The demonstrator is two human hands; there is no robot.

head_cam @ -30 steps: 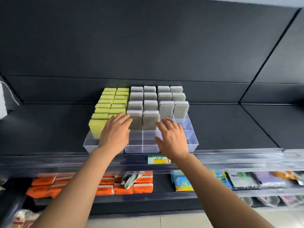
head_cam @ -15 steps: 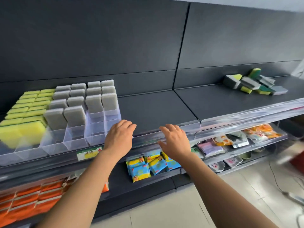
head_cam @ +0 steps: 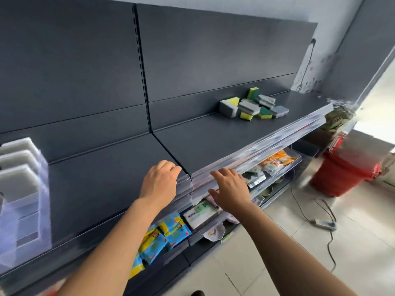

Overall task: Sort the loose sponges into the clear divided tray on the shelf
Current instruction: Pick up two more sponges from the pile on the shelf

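A pile of loose sponges (head_cam: 253,106), grey ones and yellow-green ones, lies on the dark shelf (head_cam: 213,137) at the far right. The clear divided tray (head_cam: 27,210) stands at the left edge of the view, with grey sponges (head_cam: 17,161) upright in its back slots and its front slots bare. My left hand (head_cam: 160,180) hovers over the shelf's front edge with fingers slightly curled and nothing in it. My right hand (head_cam: 229,190) is beside it, fingers spread, holding nothing. Both hands are well short of the pile.
A clear plastic strip (head_cam: 267,144) runs along the shelf's front edge. Lower shelves hold blue-yellow packets (head_cam: 162,233) and other packaged goods (head_cam: 277,159). A red bucket (head_cam: 346,174) and a power strip with cable (head_cam: 323,224) are on the tiled floor at right.
The view has swung right: the tray slid to the left edge and the loose pile came nearer the centre. Both hands left the tray and moved rightward along the shelf front.
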